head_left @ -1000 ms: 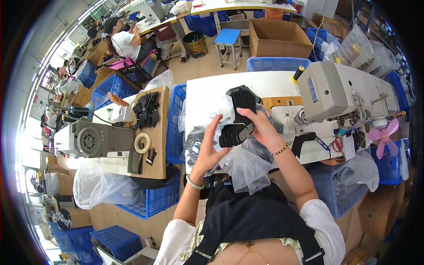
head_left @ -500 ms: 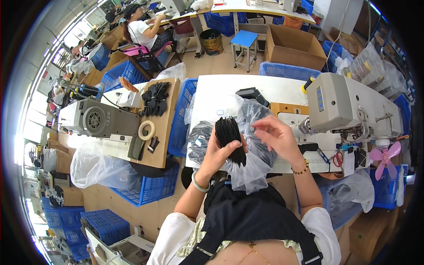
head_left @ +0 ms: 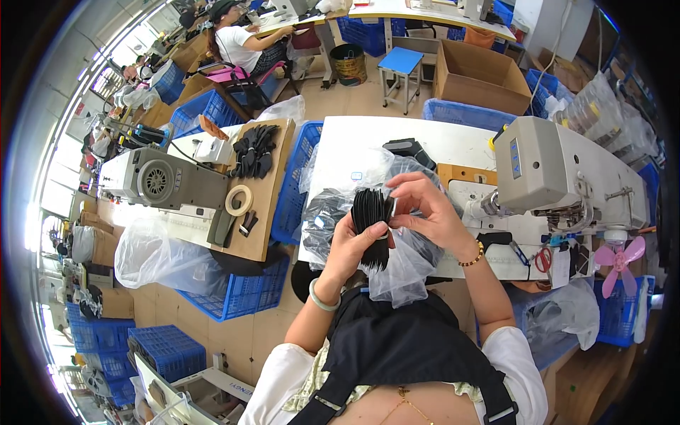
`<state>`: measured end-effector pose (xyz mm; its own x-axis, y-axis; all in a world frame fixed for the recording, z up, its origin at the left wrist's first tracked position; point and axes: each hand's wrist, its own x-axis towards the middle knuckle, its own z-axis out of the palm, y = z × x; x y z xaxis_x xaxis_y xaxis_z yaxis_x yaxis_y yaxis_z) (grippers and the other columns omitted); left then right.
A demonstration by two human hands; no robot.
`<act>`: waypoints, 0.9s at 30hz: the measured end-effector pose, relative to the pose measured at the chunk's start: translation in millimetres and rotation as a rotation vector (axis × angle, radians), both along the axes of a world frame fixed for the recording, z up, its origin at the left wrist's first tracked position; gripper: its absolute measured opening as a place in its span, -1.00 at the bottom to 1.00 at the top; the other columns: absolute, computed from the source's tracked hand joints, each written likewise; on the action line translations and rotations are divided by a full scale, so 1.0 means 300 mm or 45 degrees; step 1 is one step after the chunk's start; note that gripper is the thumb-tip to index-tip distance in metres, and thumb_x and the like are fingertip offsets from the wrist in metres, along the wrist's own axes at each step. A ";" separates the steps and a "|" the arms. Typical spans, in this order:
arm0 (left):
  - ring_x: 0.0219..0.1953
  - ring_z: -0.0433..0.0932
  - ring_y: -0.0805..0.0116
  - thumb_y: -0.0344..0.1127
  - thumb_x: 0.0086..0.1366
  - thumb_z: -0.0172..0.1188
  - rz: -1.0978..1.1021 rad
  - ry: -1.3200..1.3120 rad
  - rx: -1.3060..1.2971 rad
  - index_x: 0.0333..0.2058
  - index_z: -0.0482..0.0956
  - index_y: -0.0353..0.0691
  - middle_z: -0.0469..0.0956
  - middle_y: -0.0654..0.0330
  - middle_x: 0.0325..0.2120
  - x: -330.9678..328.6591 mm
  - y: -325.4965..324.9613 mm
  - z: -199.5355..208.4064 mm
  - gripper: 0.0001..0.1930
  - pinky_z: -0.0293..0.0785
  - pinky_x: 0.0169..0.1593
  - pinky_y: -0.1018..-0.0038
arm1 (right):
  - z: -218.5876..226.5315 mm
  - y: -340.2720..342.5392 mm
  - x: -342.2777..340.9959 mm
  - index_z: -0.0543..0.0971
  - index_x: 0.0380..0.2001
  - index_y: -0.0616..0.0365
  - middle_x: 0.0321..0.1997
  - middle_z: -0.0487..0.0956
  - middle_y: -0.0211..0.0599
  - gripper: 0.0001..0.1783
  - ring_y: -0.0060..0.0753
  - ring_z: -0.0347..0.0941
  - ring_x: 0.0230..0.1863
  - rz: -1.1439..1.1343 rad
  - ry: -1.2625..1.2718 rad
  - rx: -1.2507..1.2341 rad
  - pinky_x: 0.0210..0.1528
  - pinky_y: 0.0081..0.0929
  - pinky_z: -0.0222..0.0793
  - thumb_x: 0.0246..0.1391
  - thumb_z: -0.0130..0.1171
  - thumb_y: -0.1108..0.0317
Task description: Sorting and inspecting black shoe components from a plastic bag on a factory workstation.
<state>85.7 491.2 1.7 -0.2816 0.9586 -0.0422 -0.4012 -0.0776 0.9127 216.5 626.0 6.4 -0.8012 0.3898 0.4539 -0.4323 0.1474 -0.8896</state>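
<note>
My left hand (head_left: 352, 244) is wrapped round a thick bundle of black fabric pieces (head_left: 370, 211), its thumb across the front. The layered edges fan out at the top of the bundle. At the bundle's upper right edge, my right hand (head_left: 427, 212) has thumb and fingertips closed on the edge of the pieces; how many it grips I cannot make out. Under both hands, clear plastic bags (head_left: 404, 273) with dark contents lie on the white table (head_left: 453, 145). A black folded item (head_left: 411, 150) rests behind the bags.
A grey sewing machine (head_left: 538, 166) stands on the right, with red-handled scissors (head_left: 542, 260) near it. On the left, a wooden board (head_left: 273, 170) carries black gloves (head_left: 253, 151) and a tape roll (head_left: 239, 200). Between them sits a blue crate (head_left: 301, 166). A co-worker (head_left: 237, 42) sits beyond.
My right hand has moved left from beside the bundle and closed on its upper right edge. The bundle stays in my left hand and is turned slightly more upright.
</note>
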 end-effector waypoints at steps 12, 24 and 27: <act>-0.53 0.53 0.43 -0.05 0.38 -0.14 -0.062 0.129 -0.052 0.03 0.34 -0.36 0.54 0.14 -0.48 0.004 -0.014 0.015 -0.53 0.46 -0.48 0.55 | 0.037 0.021 0.023 0.35 -0.37 0.08 -0.07 0.48 -0.35 -0.71 -0.55 0.42 -0.22 -0.206 0.047 0.616 -0.31 -0.65 0.31 -0.10 0.27 0.53; -0.60 0.51 0.40 -0.08 0.43 -0.29 -0.030 0.214 -0.145 -0.13 0.43 -0.37 0.53 0.09 -0.59 0.016 -0.009 0.008 -0.55 0.41 -0.53 0.56 | 0.102 0.005 0.065 0.47 0.01 0.04 -0.20 0.41 -0.34 -0.44 -0.33 0.40 -0.26 -0.229 -0.239 0.881 -0.21 -0.47 0.37 -0.17 0.29 0.42; -0.60 0.51 0.41 -0.09 0.43 -0.31 -0.040 0.236 -0.148 -0.11 0.42 -0.36 0.53 0.10 -0.59 0.016 -0.011 0.012 -0.56 0.41 -0.54 0.56 | 0.094 0.007 0.066 0.48 -0.05 0.06 -0.18 0.41 -0.33 -0.49 -0.33 0.41 -0.22 -0.265 -0.190 0.857 -0.20 -0.47 0.37 -0.18 0.30 0.43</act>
